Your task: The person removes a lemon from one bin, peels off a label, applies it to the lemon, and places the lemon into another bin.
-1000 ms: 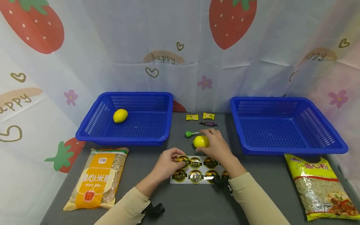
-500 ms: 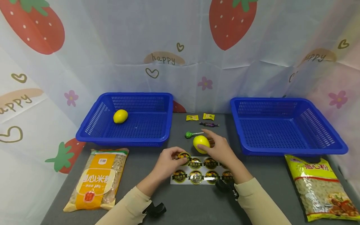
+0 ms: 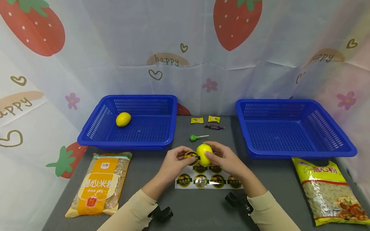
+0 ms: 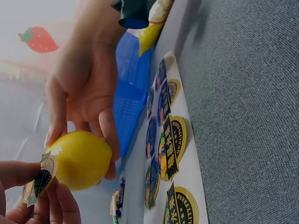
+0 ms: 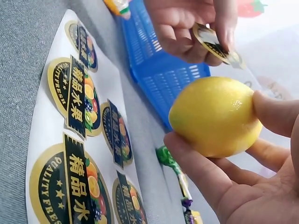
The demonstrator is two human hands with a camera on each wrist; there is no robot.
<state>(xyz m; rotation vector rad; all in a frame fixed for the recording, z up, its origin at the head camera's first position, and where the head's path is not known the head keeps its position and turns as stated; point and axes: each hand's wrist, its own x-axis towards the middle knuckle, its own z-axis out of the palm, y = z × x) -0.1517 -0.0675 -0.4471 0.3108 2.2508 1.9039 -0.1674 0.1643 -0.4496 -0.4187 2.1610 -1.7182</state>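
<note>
My right hand (image 3: 224, 158) grips a yellow lemon (image 3: 204, 154) lifted above the sticker sheet (image 3: 208, 180); the lemon (image 5: 216, 116) fills the right wrist view. My left hand (image 3: 174, 162) pinches a round black and gold sticker (image 3: 191, 156) beside the lemon's left side. In the left wrist view the sticker (image 4: 44, 175) is at the lemon (image 4: 80, 159), between my fingertips. The sheet (image 5: 79, 154) with several round fruit stickers lies flat on the grey table below both hands.
A blue basket (image 3: 95, 134) at left holds a second lemon (image 3: 123, 119). Another blue basket (image 3: 297, 150) stands at right. A green lollipop (image 3: 195, 138) and wrapped sweets (image 3: 214, 119) lie behind the hands. Noodle packets (image 3: 99, 183) (image 3: 329, 189) lie at front left and right.
My right hand has lifted the lemon off the table and brought it nearer. My left hand has peeled a sticker from the sheet and raised it to the lemon.
</note>
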